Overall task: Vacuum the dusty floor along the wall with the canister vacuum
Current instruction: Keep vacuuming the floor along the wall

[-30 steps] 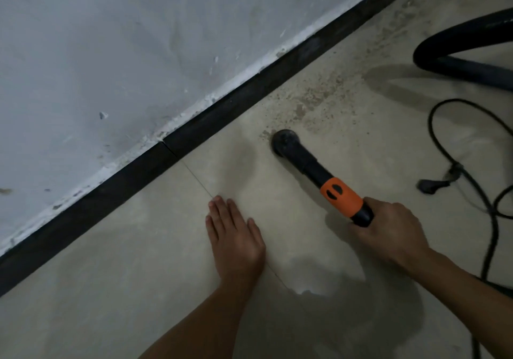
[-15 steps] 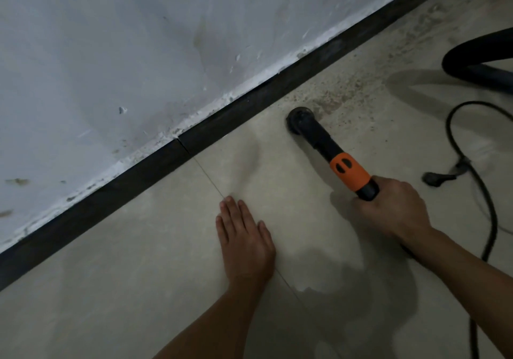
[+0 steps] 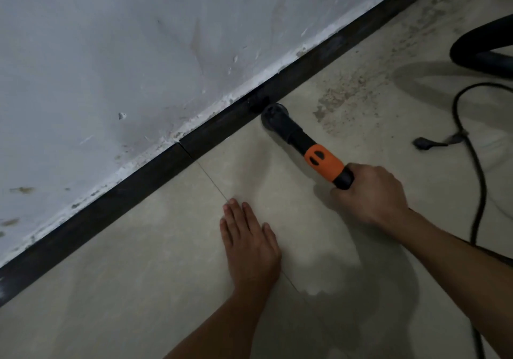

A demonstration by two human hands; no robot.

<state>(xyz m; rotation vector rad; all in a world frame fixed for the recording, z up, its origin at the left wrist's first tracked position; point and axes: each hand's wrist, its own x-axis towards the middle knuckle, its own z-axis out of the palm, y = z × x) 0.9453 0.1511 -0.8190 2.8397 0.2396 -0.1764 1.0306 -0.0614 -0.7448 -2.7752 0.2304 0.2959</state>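
My right hand (image 3: 372, 195) grips the black vacuum wand just behind its orange collar (image 3: 323, 164). The wand's round black nozzle (image 3: 274, 115) sits on the tiled floor, touching the dark baseboard (image 3: 155, 170) under the white wall. A patch of brown dust (image 3: 341, 97) lies on the floor just right of the nozzle and runs on along the baseboard. My left hand (image 3: 248, 243) rests flat on the tile, fingers straight, below and left of the nozzle. The canister itself is out of view.
The thick black vacuum hose (image 3: 483, 53) loops at the upper right edge. A thin black power cable (image 3: 477, 170) with a loose plug (image 3: 424, 144) trails down the right side. A tile joint (image 3: 213, 183) runs from the baseboard toward my left hand.
My right hand has pushed the nozzle from the open tile up to the baseboard. My left hand has stayed flat on the floor.
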